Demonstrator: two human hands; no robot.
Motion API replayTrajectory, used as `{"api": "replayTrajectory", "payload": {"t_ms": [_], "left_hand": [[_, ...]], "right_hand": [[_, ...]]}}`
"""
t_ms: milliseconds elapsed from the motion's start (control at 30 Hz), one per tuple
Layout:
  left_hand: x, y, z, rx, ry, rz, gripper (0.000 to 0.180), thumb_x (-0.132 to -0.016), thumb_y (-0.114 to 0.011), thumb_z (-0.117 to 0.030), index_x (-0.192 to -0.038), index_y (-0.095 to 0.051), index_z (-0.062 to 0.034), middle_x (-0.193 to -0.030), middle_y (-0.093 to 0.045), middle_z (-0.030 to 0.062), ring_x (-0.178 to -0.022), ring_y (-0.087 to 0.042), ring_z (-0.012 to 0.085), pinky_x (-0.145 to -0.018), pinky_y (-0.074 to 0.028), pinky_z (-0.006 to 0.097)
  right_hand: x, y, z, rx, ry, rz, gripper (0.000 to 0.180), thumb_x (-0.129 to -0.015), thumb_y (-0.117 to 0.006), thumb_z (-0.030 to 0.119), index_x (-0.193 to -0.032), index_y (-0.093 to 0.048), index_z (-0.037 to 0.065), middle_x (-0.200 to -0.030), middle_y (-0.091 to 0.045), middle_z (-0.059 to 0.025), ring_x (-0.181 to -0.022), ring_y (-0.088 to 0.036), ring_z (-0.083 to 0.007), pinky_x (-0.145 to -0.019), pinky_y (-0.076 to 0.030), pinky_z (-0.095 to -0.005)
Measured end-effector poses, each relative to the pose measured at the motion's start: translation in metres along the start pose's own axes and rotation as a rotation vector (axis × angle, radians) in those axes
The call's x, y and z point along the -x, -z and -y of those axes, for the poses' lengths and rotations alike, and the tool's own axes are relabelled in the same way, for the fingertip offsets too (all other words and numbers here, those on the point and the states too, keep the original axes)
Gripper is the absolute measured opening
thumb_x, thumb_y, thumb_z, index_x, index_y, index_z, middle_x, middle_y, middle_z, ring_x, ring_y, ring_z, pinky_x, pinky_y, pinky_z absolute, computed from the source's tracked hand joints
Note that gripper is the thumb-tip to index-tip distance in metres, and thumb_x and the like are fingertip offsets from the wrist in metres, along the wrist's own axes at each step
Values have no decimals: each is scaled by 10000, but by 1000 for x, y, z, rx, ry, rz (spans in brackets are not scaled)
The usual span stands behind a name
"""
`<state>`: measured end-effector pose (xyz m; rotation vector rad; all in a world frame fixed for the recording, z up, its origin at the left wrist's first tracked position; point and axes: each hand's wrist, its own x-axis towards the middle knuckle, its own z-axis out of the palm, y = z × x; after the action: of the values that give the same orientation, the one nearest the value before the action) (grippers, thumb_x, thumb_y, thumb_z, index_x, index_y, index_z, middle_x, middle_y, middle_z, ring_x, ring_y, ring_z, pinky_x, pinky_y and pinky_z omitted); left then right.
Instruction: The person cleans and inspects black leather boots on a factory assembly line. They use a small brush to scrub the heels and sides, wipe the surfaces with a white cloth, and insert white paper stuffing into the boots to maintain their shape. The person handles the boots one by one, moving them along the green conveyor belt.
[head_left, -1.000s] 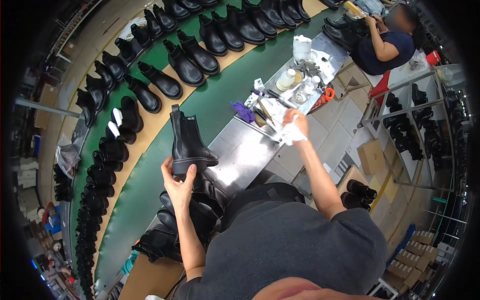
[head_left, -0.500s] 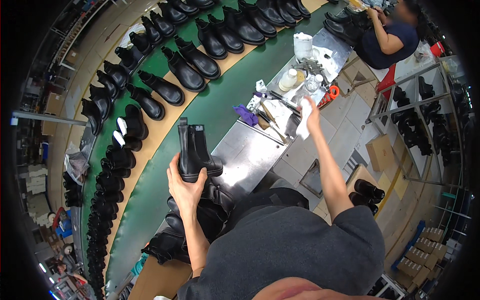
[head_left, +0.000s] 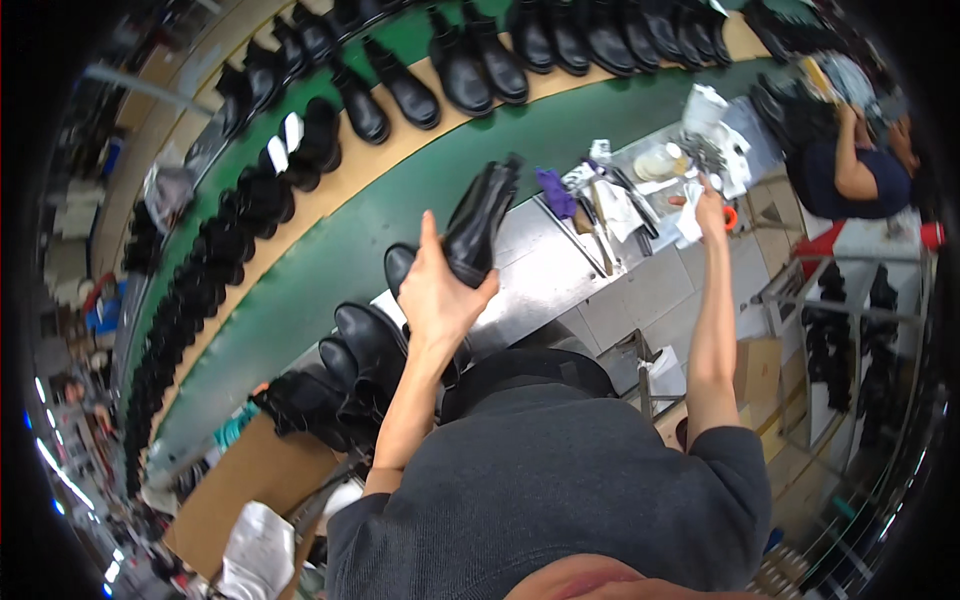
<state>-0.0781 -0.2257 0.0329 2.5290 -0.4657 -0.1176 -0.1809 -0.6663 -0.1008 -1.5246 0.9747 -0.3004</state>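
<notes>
My left hand [head_left: 438, 300] grips a black ankle boot [head_left: 478, 225] by its lower part, thumb on one side and a finger stretched along the other. The boot is tilted above the metal bench, its shaft pointing up and to the right, slightly blurred. My right hand [head_left: 710, 212] is stretched far right with a white cloth [head_left: 688, 224] in its fingers. It hovers by a jar of pale liquid [head_left: 658, 163] and other containers on the bench. Several more black boots [head_left: 368, 345] lie beside my left forearm.
A green belt [head_left: 330, 265] with a tan paper strip [head_left: 350, 195] carries rows of black boots [head_left: 465, 75]. Brushes, papers and a purple cloth [head_left: 555, 192] lie on the metal bench [head_left: 540, 255]. A person [head_left: 865, 175] works at far right. A cardboard sheet [head_left: 250, 480] is at lower left.
The view has turned. The boot in my left hand went from upright to tilted rightward. My right hand, still with the cloth, is now by the containers, farther from my body.
</notes>
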Motion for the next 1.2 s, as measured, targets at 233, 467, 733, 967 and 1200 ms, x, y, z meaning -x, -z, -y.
{"api": "replayTrajectory", "payload": {"t_ms": [233, 467, 733, 967, 1200], "left_hand": [[16, -15, -18, 72, 22, -34, 1242, -630, -798, -259, -1478, 54, 53, -1145, -622, 276, -925, -654, 422, -775, -545, 425], [27, -29, -12, 148, -30, -183, 1291, -575, -851, -196, -1475, 33, 74, -971, -617, 241, -836, -628, 384, -643, -542, 421], [21, -25, -5, 181, -10, -193, 1301, -556, -855, -187, -1470, 28, 93, -924, -610, 224, -777, -624, 365, -603, -540, 415], [13, -22, -4, 149, -46, -221, 1302, -554, -849, -186, -1461, 36, 112, -896, -608, 224, -730, -625, 361, -569, -540, 405], [8, -23, -3, 124, -55, -224, 1298, -552, -849, -185, -1451, 32, 131, -881, -604, 226, -709, -627, 351, -520, -530, 400]], "right_hand": [[176, -172, 127, 249, 489, 855, 566, -736, -710, 62, -1277, -543, 51, -718, -657, -27, -632, -576, -101, -602, -452, -273], [191, -200, 157, 653, 449, 877, 465, -726, -739, 75, -1158, -581, 11, -651, -598, -61, -590, -549, -115, -544, -411, -282], [187, -212, 155, 622, 604, 875, 482, -683, -723, 50, -1142, -584, -1, -630, -593, -62, -537, -529, -128, -514, -396, -289], [188, -221, 166, 629, 528, 870, 503, -620, -641, 3, -1117, -581, -46, -646, -628, -151, -590, -628, -220, -552, -456, -327], [190, -230, 169, 715, 530, 794, 513, -615, -639, -4, -1123, -579, -43, -661, -632, -151, -615, -642, -231, -584, -471, -356]]}}
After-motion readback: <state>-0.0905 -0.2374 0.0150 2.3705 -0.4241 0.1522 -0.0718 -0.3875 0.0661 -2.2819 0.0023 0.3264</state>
